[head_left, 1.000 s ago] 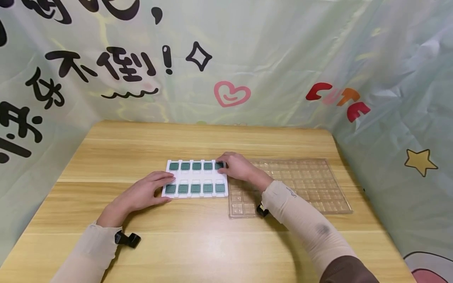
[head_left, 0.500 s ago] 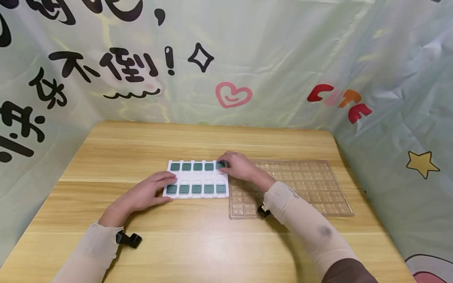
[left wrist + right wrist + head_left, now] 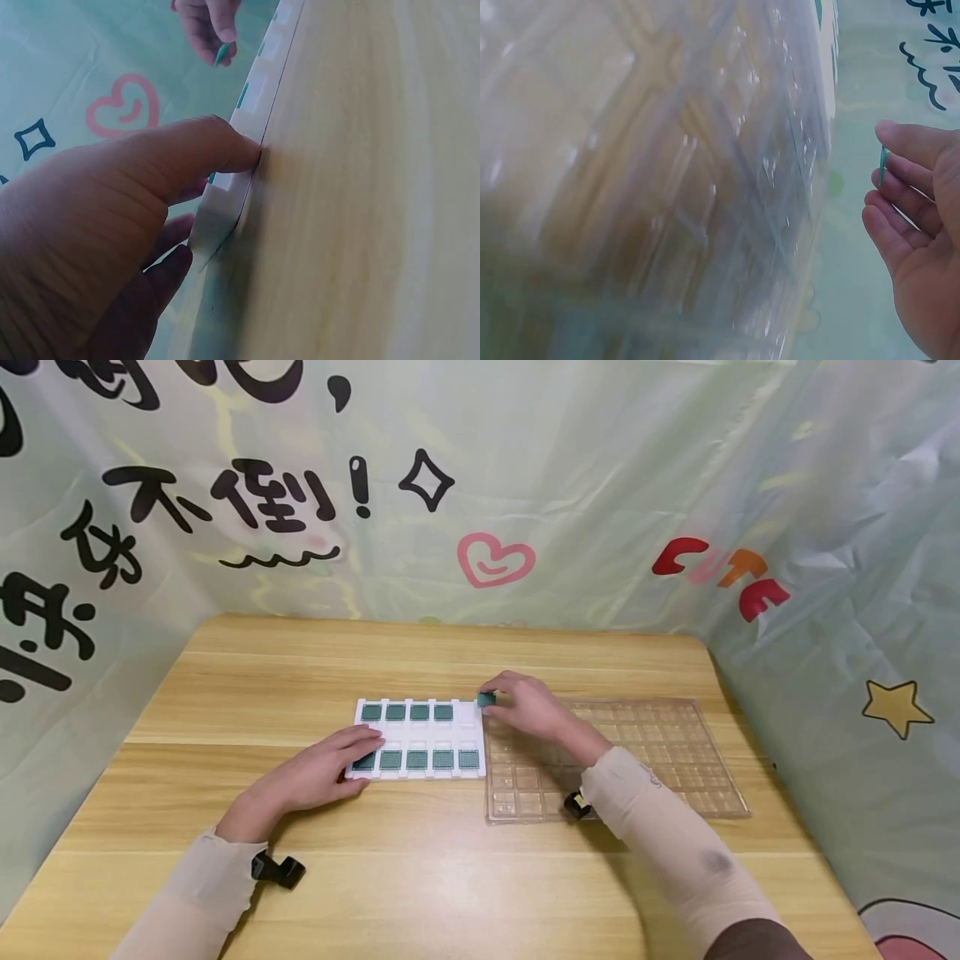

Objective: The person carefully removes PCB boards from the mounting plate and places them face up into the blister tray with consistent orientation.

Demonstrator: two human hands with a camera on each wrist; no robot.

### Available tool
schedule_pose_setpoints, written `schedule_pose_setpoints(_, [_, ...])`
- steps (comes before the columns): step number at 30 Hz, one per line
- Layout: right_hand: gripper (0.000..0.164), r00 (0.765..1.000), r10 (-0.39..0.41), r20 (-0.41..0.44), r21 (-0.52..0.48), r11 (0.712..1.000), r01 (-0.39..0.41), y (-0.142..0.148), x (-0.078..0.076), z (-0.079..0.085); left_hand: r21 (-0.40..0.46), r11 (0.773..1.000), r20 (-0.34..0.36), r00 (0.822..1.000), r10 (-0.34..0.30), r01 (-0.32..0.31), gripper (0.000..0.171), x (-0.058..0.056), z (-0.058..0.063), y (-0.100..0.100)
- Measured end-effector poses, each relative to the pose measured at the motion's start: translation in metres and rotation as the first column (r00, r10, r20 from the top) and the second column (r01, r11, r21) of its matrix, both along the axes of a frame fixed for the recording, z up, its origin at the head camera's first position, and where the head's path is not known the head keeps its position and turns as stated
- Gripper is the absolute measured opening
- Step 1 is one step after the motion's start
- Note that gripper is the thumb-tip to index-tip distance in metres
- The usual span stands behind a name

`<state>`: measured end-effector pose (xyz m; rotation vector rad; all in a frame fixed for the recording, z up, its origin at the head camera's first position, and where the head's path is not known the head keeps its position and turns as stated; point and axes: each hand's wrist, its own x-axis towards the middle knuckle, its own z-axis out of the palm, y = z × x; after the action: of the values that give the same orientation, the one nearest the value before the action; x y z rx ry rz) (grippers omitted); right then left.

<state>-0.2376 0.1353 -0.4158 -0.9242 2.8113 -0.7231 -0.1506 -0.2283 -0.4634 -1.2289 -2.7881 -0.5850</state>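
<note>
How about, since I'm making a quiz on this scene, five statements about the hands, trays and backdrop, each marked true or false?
1. The right hand pinches a green piece. True.
2. The left hand touches the white tray. True.
3. In the head view, the clear tray lies left of the white tray. False: it lies to the right.
4. Every slot in the white tray's far row is filled. False: the rightmost slot is bare.
5. A pink heart shows on the backdrop. True.

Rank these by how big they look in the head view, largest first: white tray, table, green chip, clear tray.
1. Table
2. Clear tray, partly covered by the right arm
3. White tray
4. Green chip, pinched in the right hand
</note>
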Motion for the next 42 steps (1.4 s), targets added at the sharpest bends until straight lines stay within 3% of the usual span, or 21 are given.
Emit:
schedule_pose_setpoints(12, [0.036,0.998,-0.066,0.015,-0.035,0.997,0.067,0.031,0.004,0.004,-0.006,1.000,-0.007,1.000,0.001,-0.001,0.060,-0.001,0.001,0.007])
schedule_pose_setpoints(20, [0.035,0.994,-0.105,0.036,-0.023,0.994,0.106,0.048,0.005,0.004,0.022,0.998,0.081,0.995,0.057,-0.059,0.063,-0.002,0.003,0.008])
schedule_pose_setpoints(25, [0.035,0.993,-0.105,0.061,-0.002,0.994,0.105,0.050,0.005,0.001,0.030,0.995,0.127,0.988,0.092,-0.097,0.067,0.000,0.005,0.005])
schedule_pose_setpoints(42, [0.035,0.992,-0.101,0.079,0.075,0.993,0.095,0.050,-0.001,-0.008,0.036,0.995,0.157,0.984,0.085,-0.092,0.065,-0.002,0.001,0.004])
